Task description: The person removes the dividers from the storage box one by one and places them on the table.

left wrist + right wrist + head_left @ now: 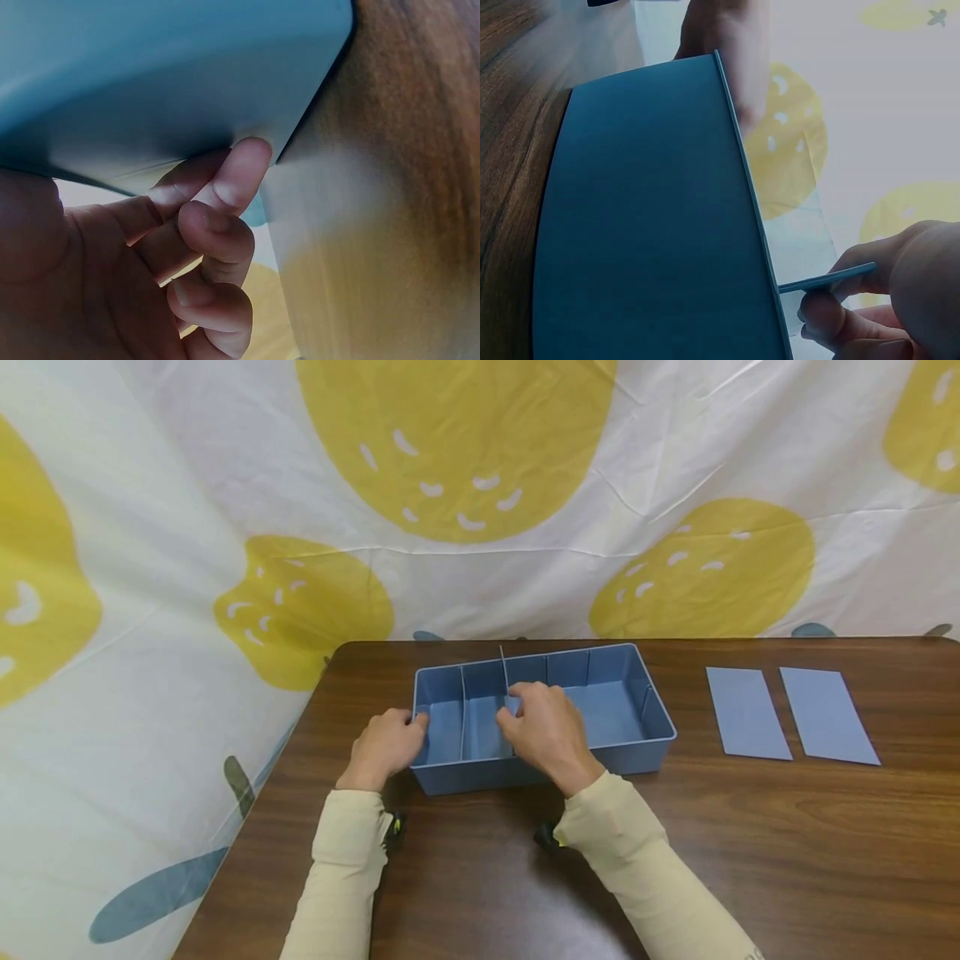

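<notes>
A blue rectangular box (626, 757) with slotted walls lies lengthwise on the table. At its left end my left hand (386, 745) grips the end wall, thumb over the rim and fingertips against the outer face, as the left wrist view (214, 202) also shows. One thin divider (462, 714) stands across the box near that end. To its right, a second divider (829, 278) stands up past the rim, pinched between the thumb and fingers of my right hand (551, 727). The right hand hides part of this divider in the head view.
Two loose flat blue panels (748, 713) (828, 715) lie side by side on the brown wooden table (750, 860), right of the box. A white cloth with yellow lemon shapes (480, 593) hangs behind the table and along its left side.
</notes>
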The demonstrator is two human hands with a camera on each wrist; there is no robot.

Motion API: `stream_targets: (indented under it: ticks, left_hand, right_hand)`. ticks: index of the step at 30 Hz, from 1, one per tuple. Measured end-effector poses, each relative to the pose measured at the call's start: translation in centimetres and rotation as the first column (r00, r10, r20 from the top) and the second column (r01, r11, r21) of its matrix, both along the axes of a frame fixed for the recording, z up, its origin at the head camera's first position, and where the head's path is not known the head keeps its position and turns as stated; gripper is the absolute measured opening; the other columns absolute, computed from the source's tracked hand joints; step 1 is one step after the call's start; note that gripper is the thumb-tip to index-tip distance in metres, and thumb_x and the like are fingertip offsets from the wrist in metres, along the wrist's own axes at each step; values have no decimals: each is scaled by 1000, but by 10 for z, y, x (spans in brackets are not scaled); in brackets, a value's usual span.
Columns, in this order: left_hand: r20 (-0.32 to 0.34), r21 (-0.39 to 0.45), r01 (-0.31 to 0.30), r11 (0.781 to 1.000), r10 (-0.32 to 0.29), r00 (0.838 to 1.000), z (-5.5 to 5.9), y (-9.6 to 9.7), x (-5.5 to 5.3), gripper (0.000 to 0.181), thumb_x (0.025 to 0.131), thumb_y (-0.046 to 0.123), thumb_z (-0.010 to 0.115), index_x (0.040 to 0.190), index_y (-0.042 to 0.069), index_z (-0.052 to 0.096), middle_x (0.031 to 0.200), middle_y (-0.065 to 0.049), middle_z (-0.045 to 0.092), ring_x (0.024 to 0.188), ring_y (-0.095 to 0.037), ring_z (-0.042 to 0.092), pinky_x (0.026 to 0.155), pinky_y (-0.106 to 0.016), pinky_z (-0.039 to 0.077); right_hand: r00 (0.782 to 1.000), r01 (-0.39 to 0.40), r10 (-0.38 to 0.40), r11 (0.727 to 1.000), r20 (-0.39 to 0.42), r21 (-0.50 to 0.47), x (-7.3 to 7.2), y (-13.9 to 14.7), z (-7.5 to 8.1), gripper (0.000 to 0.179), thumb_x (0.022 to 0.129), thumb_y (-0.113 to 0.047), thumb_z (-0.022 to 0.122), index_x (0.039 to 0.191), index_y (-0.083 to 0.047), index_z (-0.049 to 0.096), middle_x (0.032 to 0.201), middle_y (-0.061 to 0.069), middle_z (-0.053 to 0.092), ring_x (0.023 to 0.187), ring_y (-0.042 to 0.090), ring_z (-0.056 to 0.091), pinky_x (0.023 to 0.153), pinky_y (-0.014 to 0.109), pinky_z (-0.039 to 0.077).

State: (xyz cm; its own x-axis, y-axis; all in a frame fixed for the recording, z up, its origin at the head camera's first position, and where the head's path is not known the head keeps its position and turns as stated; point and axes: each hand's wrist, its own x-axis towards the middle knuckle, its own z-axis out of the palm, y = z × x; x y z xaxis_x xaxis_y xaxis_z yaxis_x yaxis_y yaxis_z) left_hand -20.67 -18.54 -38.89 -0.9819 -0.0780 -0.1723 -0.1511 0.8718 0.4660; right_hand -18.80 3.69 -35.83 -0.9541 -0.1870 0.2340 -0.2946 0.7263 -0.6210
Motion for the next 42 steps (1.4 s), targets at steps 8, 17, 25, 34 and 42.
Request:
stream_targets:
  ticks: [8, 17, 25, 34, 42]
  left_hand:
    - [3, -1, -2, 1000, 2, 1000, 0, -1, 0, 47, 103, 40, 38, 119, 6, 66, 113, -17, 66, 95, -31, 60, 81, -51, 46]
    - [15, 10, -11, 1000, 10, 1000, 0, 0, 2, 48, 103, 40, 37, 123, 5, 64, 116, -18, 65, 97, -32, 59, 84, -53, 46]
    - [14, 11, -8, 1000, 8, 1000, -1, 0, 1, 50, 103, 41, 36, 127, 5, 62, 122, -19, 64, 102, -34, 60, 88, -56, 45]
    - [13, 11, -14, 1000, 14, 1000, -3, 0, 3, 48, 103, 41, 37, 121, 6, 65, 115, -17, 65, 97, -32, 59, 83, -52, 46]
    - [1, 13, -9, 1000, 9, 1000, -1, 0, 2, 46, 103, 40, 38, 113, 7, 67, 106, -15, 66, 91, -30, 59, 77, -47, 45]
  right_hand:
    - [1000, -8, 7, 999, -7, -52, 2, 0, 1, 37, 91, -13, 61, 124, 2, 66, 42, -5, 36, 33, 9, 28, 37, 22, 19]
    - [998, -5, -2, 995, -65, -101, 1, -1, 2, 34, 88, -12, 62, 119, 2, 69, 41, -5, 36, 32, 9, 29, 38, 23, 20]
    - [998, -7, -2, 991, -64, -136, 1, -1, 2, 33, 90, -13, 61, 119, 2, 68, 41, -4, 38, 32, 10, 30, 39, 24, 21]
    - [997, -1, -10, 988, -74, -156, 4, 1, 7, 34, 91, -13, 61, 119, 3, 68, 42, -4, 37, 33, 10, 29, 40, 24, 22]
    - [995, 10, -28, 983, -95, -185, 4, 5, 13, 33, 90, -13, 62, 118, 3, 69, 42, -4, 36, 34, 11, 30, 41, 25, 22]
